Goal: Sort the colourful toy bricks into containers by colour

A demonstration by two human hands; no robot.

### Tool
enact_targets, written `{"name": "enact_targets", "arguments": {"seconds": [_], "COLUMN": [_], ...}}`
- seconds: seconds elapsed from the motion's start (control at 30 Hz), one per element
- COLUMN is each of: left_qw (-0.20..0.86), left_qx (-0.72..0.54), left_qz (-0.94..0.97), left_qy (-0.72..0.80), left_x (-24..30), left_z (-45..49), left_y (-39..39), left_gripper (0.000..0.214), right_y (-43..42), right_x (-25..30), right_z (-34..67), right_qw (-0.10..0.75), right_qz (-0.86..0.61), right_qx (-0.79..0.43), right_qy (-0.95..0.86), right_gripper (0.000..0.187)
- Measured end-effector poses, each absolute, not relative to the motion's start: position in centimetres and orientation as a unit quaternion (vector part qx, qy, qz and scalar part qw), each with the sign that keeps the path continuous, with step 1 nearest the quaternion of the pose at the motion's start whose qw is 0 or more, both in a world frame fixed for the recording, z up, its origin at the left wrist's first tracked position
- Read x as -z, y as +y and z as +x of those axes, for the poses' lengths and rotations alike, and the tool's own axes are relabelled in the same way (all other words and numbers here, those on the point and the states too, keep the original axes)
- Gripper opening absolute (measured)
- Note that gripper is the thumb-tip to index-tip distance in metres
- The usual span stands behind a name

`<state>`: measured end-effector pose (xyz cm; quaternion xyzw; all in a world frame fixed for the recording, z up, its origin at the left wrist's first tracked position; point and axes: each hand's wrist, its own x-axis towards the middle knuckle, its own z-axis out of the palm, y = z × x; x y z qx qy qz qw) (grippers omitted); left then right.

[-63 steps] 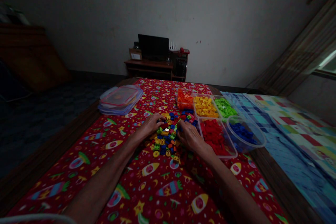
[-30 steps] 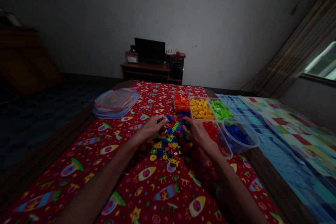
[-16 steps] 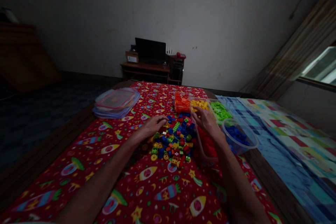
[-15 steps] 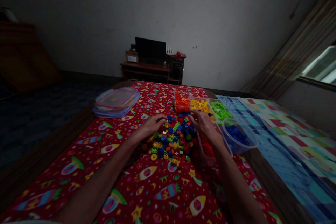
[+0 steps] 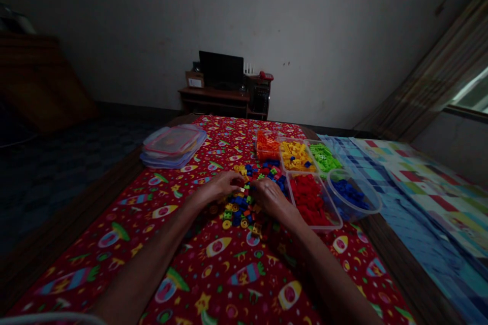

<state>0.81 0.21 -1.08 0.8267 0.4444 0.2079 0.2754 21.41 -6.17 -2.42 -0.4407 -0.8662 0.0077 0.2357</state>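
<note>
A heap of small mixed-colour plastic bricks (image 5: 247, 198) lies on a red patterned cloth (image 5: 229, 274). My left hand (image 5: 219, 187) rests on the heap's left side with its fingers curled into the bricks. My right hand (image 5: 270, 195) lies over the heap's right side, fingers bent down among the pieces. What either hand pinches is too small and dark to name. To the right stand clear tubs of sorted bricks: orange (image 5: 267, 144), yellow (image 5: 296, 155), green (image 5: 324, 155), red (image 5: 310, 198) and a round one of blue (image 5: 353, 194).
A stack of clear container lids (image 5: 173, 144) sits at the cloth's far left. A blue checked and striped mat (image 5: 419, 198) lies to the right. A desk with a dark monitor (image 5: 222, 68) stands against the back wall. The room is dim.
My right hand drew back from above the yellow tub to the right side of the heap. My left hand stayed on the heap's left edge. The view shifted slightly.
</note>
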Motion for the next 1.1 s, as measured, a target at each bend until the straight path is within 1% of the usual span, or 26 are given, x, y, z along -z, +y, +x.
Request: {"name": "enact_targets", "arguments": {"seconds": [0.07,0.17,0.23,0.37,0.47,0.53,0.57,0.63,0.7,0.77,0.83,0.9,0.93,1.0,1.1], "left_qw": [0.24,0.198,0.191,0.203,0.264,0.349,0.393,0.459,0.482,0.439,0.331,0.21,0.167,0.124,0.098], "left_qx": [-0.195,-0.204,-0.201,-0.21,-0.246,-0.259,-0.264,-0.274,-0.282,-0.291,-0.29,-0.266,-0.248,-0.22,-0.213], "left_qz": [0.83,0.827,0.826,0.821,0.812,0.796,0.782,0.753,0.736,0.743,0.769,0.792,0.799,0.806,0.806], "left_qy": [0.465,0.486,0.491,0.49,0.458,0.422,0.405,0.383,0.382,0.412,0.464,0.508,0.522,0.535,0.543], "left_x": [0.7,0.1,-0.3,-0.7,-0.8,-0.7,-0.7,-0.8,-1.1,-1.6,-1.8,-1.7,-1.4,-0.7,0.9], "left_z": [0.9,0.7,0.4,0.1,0.6,1.3,1.7,2.4,2.6,2.1,1.0,-0.2,-0.7,-1.5,-1.8], "left_y": [0.0,-0.2,-0.2,0.0,-0.1,-0.5,-0.7,-1.1,-1.4,-1.4,-1.0,-0.3,0.1,0.9,1.7], "left_gripper": [0.025,0.027,0.029,0.029,0.031,0.035,0.039,0.051,0.059,0.056,0.044,0.033,0.03,0.03,0.034], "right_y": [-6.5,-7.0,-7.2,-7.9,-8.2,-8.2,-8.2,-8.0,-7.8,-7.7,-7.7,-7.8,-7.9,-8.1,-8.3], "right_x": [2.1,1.2,0.3,-1.5,-2.4,-2.6,-2.7,-2.7,-3.0,-3.6,-4.5,-5.4,-5.7,-6.2,-6.5], "right_z": [21.8,22.1,22.0,21.4,20.9,20.6,20.5,20.5,20.9,21.8,23.4,25.5,26.6,28.9,31.2], "right_qw": [0.243,0.236,0.23,0.225,0.234,0.25,0.255,0.251,0.239,0.239,0.243,0.238,0.23,0.208,0.187], "right_qz": [-0.444,-0.447,-0.448,-0.448,-0.445,-0.44,-0.435,-0.43,-0.447,-0.481,-0.522,-0.563,-0.583,-0.617,-0.654], "right_qx": [-0.004,-0.004,-0.006,-0.014,-0.024,-0.029,-0.031,-0.033,-0.021,0.002,0.022,0.031,0.035,0.041,0.04], "right_qy": [-0.862,-0.863,-0.864,-0.865,-0.864,-0.862,-0.863,-0.867,-0.862,-0.844,-0.817,-0.791,-0.778,-0.757,-0.732], "right_gripper": [0.022,0.029,0.032,0.027,0.031,0.036,0.036,0.027,0.019,0.019,0.019,0.019,0.018,0.017,0.019]}}
